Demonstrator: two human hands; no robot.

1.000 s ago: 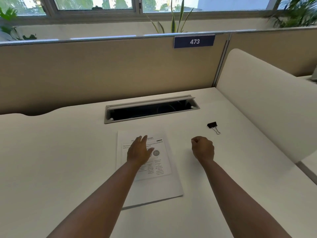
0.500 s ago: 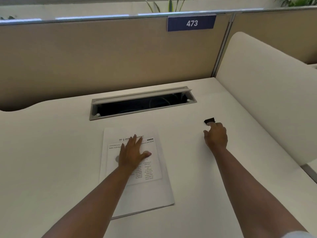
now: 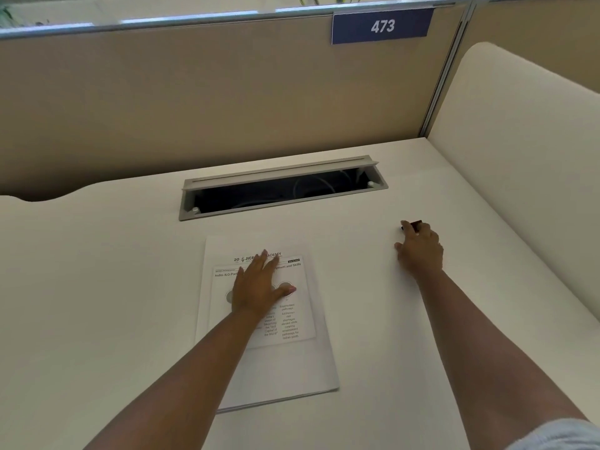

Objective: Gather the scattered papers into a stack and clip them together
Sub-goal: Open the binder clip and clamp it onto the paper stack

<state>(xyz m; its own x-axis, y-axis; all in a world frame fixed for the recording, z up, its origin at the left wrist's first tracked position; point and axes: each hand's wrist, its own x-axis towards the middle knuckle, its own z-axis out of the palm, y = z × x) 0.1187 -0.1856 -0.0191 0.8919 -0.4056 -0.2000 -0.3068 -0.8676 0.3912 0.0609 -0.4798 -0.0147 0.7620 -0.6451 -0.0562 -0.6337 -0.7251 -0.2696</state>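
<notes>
White papers [image 3: 319,362] sit stacked on the desk [image 3: 97,287], long axis running away from you, printed heading at the far end; your left hand [image 3: 259,287] presses flat, fingers spread. Your right hand [image 3: 420,248] covers the black clip [image 3: 416,224]; grip unclear

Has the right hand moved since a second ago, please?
Yes. The right hand has travelled away from the stack of papers, forward and rightward, onto the binder clip on the desk.

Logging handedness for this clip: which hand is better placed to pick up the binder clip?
Right. The right hand already covers the binder clip, fingers on it, while the left hand lies flat, pinning the paper stack.
</notes>
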